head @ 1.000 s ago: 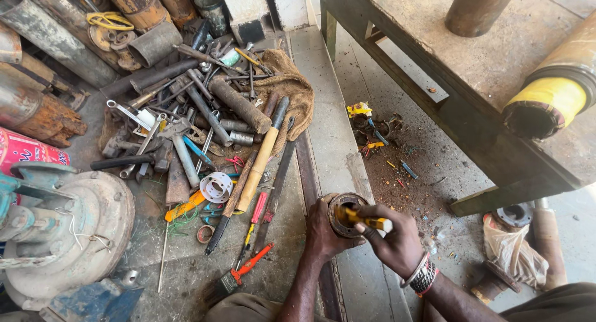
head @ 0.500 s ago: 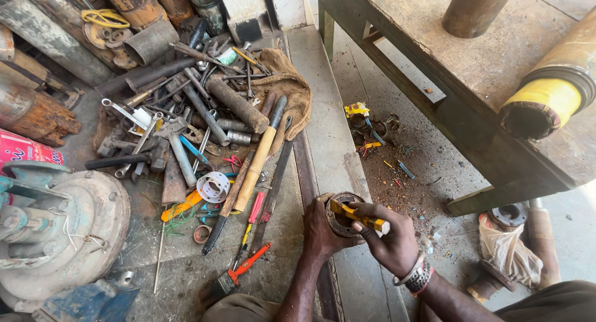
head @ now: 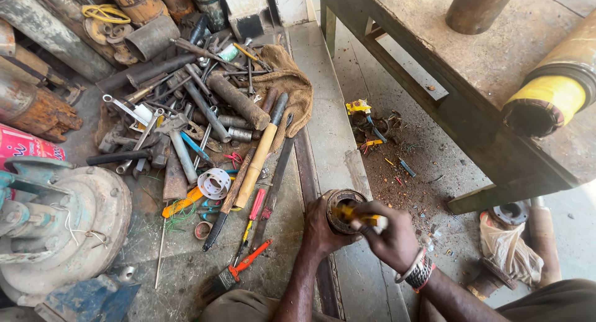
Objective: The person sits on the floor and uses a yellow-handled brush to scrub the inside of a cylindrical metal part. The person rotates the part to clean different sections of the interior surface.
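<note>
My left hand (head: 320, 230) grips a rusty round metal part (head: 340, 205), an open ring-shaped housing, held upright over the concrete ledge (head: 329, 129). My right hand (head: 391, 238), with a beaded band at the wrist, holds a yellow-handled tool (head: 363, 217) whose tip reaches into the mouth of the round part. Both hands meet low in the middle of the head view, right of a heap of tools.
A pile of wrenches, pipes, a wooden-handled hammer (head: 257, 157) and screwdrivers covers the floor at left. A large grey pump housing (head: 62, 226) sits bottom left. A steel bench (head: 496, 67) with a yellow-tipped cylinder (head: 552, 101) stands at right, a plastic bag (head: 506, 250) below it.
The hands stay on the round part; the right hand with the yellow tool has shifted slightly at its mouth. The view has drifted a little.
</note>
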